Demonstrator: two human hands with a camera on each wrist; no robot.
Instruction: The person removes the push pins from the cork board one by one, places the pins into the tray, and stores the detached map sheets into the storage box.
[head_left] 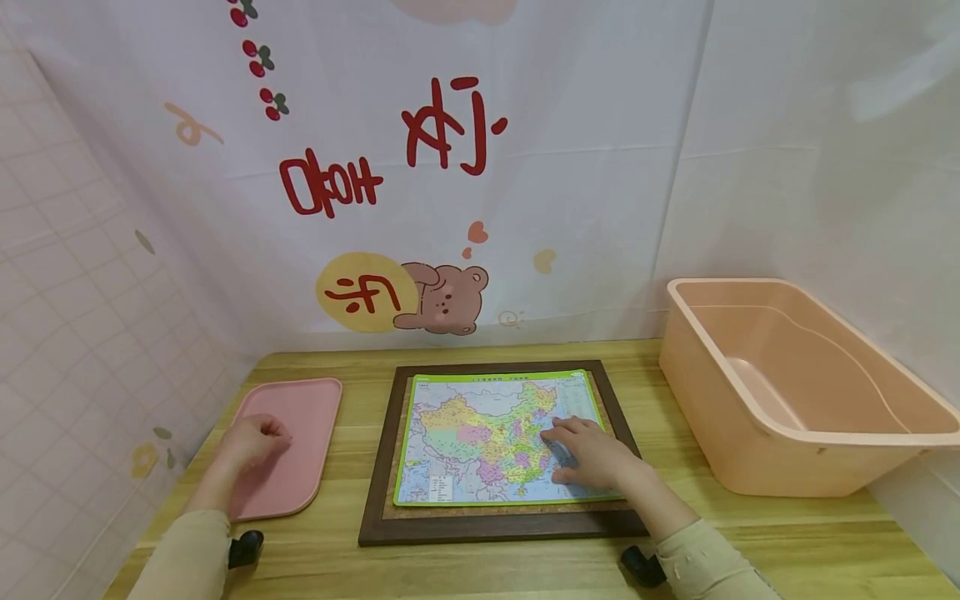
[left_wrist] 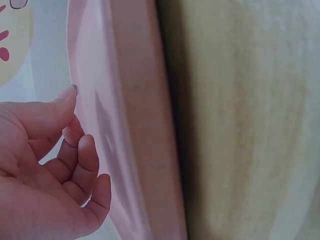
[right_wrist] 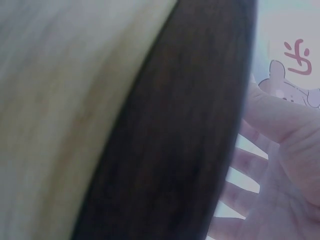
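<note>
My right hand (head_left: 592,454) spreads flat-fingered over the China map (head_left: 480,433) on the dark-framed cork board (head_left: 510,527); my left hand (head_left: 251,440) curls above the pink tray (head_left: 311,442), pinching something or nothing, I cannot tell. The map should be light, slick, bendy; I'd grip its green border (head_left: 495,503).

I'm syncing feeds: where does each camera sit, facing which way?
Head: on the head, facing forward and down at the colourful rectangular map, dark brown frame and flat pink tray; left hand, right hand and beige sleeves show.
Left wrist: worn there, facing the tray's edge; left hand shows.
Right wrist: worn there, facing the frame; right hand shows.
Shared, head and left wrist: the tray.
</note>
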